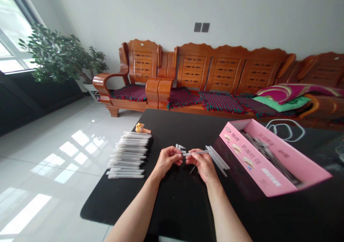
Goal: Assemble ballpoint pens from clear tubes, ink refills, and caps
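My left hand point(170, 159) is closed, its thumb and fingertips pinching a small pale pen part near my right hand. In my right hand point(201, 163), also closed, a slim grey pen tube point(202, 152) points to the right. The fingertips hide where the two parts meet, so I cannot tell if they are joined. Just behind my left fingertips lie a few short white pieces, like pen caps point(180, 147). Several white tubes point(219, 161) rest right of my right hand. On the left, several whitish pens point(131, 152) lie side by side in a long row.
A pink box point(251, 163) with dark grey, thin items inside stands at the right of the black table point(129, 206). A small yellow figurine point(139, 127) sits behind the pen row. White cable point(288, 127) lies behind the box. A wooden sofa point(193, 66) stands beyond.
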`<action>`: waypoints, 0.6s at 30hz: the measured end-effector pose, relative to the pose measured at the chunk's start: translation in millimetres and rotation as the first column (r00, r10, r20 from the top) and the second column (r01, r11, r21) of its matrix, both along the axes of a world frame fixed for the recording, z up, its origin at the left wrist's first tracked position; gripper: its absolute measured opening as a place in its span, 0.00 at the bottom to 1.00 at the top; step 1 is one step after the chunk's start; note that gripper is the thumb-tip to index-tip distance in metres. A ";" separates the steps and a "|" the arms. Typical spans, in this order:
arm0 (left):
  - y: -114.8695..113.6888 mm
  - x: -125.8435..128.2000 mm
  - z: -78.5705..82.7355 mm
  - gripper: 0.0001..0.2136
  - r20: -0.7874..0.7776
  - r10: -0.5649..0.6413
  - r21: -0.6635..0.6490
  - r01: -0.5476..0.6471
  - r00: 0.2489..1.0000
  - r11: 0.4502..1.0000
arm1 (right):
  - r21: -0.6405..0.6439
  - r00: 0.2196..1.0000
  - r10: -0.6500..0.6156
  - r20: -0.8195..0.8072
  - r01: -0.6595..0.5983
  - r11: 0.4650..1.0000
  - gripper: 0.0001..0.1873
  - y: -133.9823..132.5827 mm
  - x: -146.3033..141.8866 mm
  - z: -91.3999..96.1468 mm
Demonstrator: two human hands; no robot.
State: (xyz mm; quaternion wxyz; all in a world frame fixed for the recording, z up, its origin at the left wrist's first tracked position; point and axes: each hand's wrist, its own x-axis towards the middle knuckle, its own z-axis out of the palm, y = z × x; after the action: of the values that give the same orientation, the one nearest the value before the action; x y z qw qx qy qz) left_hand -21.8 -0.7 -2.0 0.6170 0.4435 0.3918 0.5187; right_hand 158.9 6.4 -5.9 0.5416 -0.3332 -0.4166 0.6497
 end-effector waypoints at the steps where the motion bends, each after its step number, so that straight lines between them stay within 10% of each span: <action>1: 0.1 0.1 -0.2 0.19 0.002 0.001 -0.003 -0.001 1.000 1.000 | 0.001 1.000 0.002 0.001 -0.002 1.000 0.11 -0.1 -0.1 0.2; 18: -0.4 1.2 -1.9 0.17 0.003 -0.018 0.027 0.017 1.000 0.999 | -0.012 1.000 0.009 0.009 -0.009 1.000 0.12 0.2 -0.4 1.2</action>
State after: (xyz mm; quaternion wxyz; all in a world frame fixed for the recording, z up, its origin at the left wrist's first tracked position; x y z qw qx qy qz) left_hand -20.5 -1.1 -3.9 0.6161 0.4544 0.3800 0.5192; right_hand 158.5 6.6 -4.7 0.5348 -0.3374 -0.4168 0.6530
